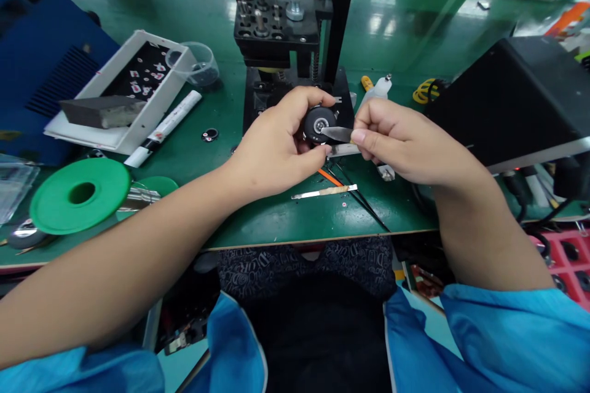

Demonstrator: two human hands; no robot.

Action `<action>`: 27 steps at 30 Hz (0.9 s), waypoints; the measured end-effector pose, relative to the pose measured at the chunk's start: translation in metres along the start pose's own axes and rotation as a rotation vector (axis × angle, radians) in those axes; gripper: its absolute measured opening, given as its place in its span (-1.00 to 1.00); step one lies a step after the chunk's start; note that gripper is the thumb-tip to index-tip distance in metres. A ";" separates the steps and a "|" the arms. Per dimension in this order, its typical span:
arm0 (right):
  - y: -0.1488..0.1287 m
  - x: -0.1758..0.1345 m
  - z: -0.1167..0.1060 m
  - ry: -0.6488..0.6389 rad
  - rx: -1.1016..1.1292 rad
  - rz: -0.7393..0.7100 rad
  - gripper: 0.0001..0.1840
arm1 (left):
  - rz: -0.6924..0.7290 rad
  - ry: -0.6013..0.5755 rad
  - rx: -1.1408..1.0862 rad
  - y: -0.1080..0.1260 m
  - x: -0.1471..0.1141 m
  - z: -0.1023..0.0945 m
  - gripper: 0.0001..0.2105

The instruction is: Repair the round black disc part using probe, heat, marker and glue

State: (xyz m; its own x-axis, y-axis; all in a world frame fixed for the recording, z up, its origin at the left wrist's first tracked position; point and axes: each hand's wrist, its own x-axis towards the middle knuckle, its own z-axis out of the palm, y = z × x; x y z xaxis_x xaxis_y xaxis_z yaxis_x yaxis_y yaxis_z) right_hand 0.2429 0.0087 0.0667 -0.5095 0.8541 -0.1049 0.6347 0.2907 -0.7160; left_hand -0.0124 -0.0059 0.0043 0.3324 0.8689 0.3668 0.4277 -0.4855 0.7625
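Fingers and thumb of my left hand (281,141) are curled around a round black watch case (314,120) with a silvery centre, its face turned up towards me. My right hand (391,135) pinches a small knife (338,134). The blade's pointed tip reaches the watch case's centre; whether it presses there I cannot tell. The knife's handle is mostly hidden by my fingers. Just below my hands, a thin metal strip tool with a wrapped middle (329,191) lies on the green bench, beside black tweezers (369,209).
A black hand press (276,37) stands directly behind my hands. Left are a white tray (173,89) of small parts, a marker (168,123), a clear cup (205,67) and a green spool (53,196). A black box (502,98) stands right, near a white bottle (380,89).
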 end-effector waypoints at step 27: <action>-0.007 0.002 0.008 0.085 -0.283 -0.082 -0.71 | 0.117 -0.076 0.180 -0.005 -0.004 -0.002 -0.27</action>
State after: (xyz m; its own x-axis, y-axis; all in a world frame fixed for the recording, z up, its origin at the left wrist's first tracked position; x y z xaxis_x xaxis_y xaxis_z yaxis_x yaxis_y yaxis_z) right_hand 0.2329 0.0049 0.0663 -0.5234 0.8520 0.0119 0.7358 0.4589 -0.4980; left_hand -0.0175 -0.0068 0.0005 0.4479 0.7990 0.4012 0.5234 -0.5981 0.6069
